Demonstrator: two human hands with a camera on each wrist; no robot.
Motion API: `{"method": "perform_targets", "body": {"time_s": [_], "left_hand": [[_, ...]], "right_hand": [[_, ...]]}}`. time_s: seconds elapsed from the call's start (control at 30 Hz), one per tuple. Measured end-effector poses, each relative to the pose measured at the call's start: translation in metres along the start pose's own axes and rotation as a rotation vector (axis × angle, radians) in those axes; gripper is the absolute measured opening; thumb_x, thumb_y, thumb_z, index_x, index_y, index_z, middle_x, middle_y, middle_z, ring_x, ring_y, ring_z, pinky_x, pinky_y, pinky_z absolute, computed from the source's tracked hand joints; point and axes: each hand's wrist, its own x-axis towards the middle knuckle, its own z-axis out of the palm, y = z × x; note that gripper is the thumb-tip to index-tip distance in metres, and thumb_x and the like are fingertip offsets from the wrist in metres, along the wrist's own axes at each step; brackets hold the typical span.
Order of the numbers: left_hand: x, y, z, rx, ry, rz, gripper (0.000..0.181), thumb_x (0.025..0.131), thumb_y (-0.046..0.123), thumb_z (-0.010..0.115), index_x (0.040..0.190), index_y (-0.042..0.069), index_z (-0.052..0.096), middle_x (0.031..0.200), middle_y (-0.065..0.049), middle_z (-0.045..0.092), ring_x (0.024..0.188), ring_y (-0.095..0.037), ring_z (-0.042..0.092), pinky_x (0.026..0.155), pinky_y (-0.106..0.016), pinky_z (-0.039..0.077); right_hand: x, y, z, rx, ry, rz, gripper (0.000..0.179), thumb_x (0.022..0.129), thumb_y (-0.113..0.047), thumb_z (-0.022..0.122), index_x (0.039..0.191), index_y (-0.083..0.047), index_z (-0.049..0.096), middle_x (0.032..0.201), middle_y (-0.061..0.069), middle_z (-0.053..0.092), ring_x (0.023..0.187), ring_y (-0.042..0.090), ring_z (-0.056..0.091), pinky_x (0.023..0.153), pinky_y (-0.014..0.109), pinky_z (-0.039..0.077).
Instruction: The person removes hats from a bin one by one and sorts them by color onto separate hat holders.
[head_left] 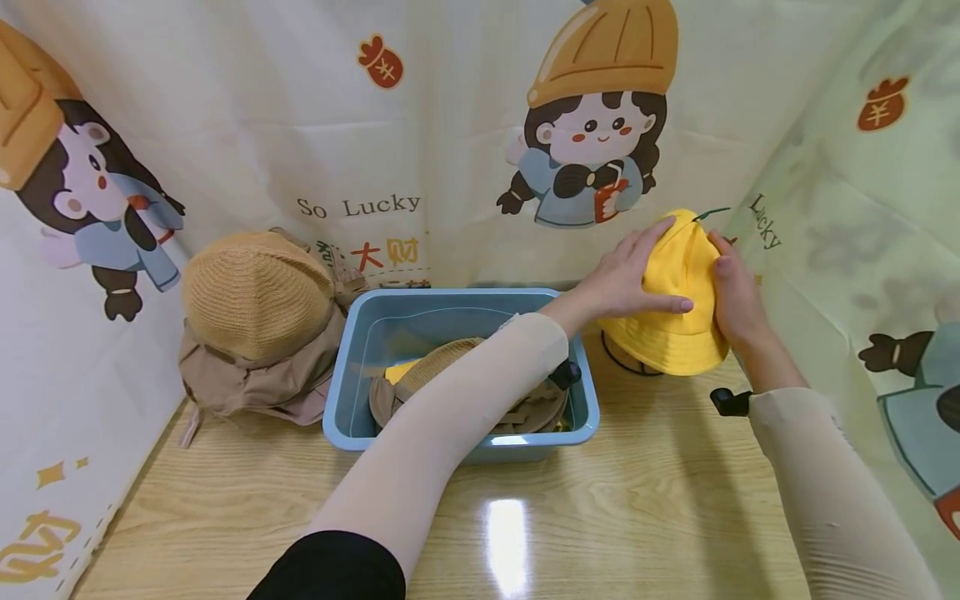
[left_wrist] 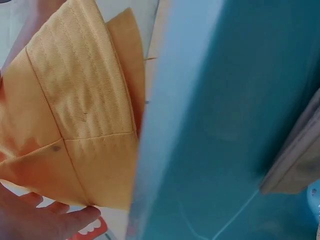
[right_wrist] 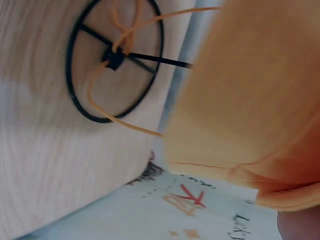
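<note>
A yellow bucket hat with a green stem at its top sits over a black wire stand, whose round base shows on the table. My left hand holds the hat's left side, thumb across the front and fingers toward the back. Fairly straight fingers of my right hand rest against its right side. An orange cord hangs below the brim in the right wrist view. Next to the hat stands a blue bin containing a tan woven hat, brown fabric and something yellow.
At the left, a tan knitted hat tops a brown fabric hat. A printed curtain encloses the back and sides of the wooden table. My left forearm crosses over the bin.
</note>
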Motion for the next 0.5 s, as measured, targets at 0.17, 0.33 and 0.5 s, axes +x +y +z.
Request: {"method": "perform_targets", "body": {"time_s": [0.17, 0.33, 0.5], "left_hand": [[-0.004, -0.005, 0.005, 0.000, -0.020, -0.018, 0.113, 0.076, 0.067, 0.074, 0.155, 0.051, -0.006, 0.163, 0.008, 0.016, 0.145, -0.013, 0.026, 0.116, -0.035, 0.030], [-0.005, -0.010, 0.009, 0.000, -0.036, -0.028, 0.110, 0.077, 0.066, 0.073, 0.154, 0.054, -0.005, 0.162, 0.006, 0.019, 0.146, -0.015, 0.025, 0.115, -0.037, 0.031], [-0.006, -0.014, 0.012, 0.024, -0.046, -0.030, 0.108, 0.078, 0.066, 0.073, 0.153, 0.056, -0.003, 0.162, 0.005, 0.020, 0.146, -0.017, 0.024, 0.116, -0.038, 0.031]], "right_hand": [[-0.001, 0.015, 0.006, 0.090, 0.061, -0.042, 0.070, 0.102, -0.056, 0.036, 0.157, -0.014, 0.027, 0.137, 0.003, 0.039, 0.117, 0.012, 0.046, 0.091, 0.012, 0.040], [-0.005, 0.023, 0.008, 0.015, 0.083, 0.013, 0.063, 0.104, -0.055, 0.027, 0.159, -0.025, 0.021, 0.149, 0.011, 0.030, 0.126, 0.019, 0.039, 0.104, 0.022, 0.033], [-0.009, 0.027, 0.010, -0.024, 0.115, 0.015, 0.059, 0.105, -0.054, 0.020, 0.158, -0.028, 0.023, 0.147, 0.010, 0.033, 0.127, 0.021, 0.038, 0.107, 0.026, 0.029]]}}
